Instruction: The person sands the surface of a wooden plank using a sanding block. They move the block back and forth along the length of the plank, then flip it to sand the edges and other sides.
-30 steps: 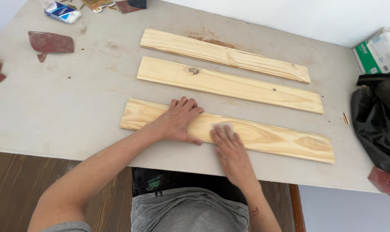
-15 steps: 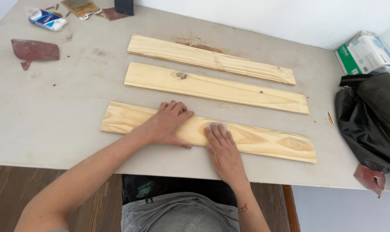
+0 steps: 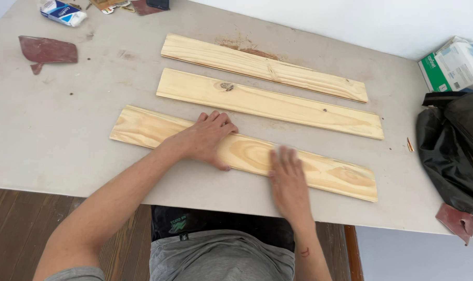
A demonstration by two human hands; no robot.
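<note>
Three pine boards [image 3: 270, 104] lie on a scuffed grey table [image 3: 64, 130].

A pale pine plank [image 3: 247, 153], grain swirled, lies flat and slightly slanted along the table's near edge.

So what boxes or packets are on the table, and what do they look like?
Cardboard box: far right edge of the table, above the black bag; rectangular, green and white with a pale blue panel.
Small soft packet: top left corner of the table; oblong, blue and white.
No screens or signs in view.
</note>
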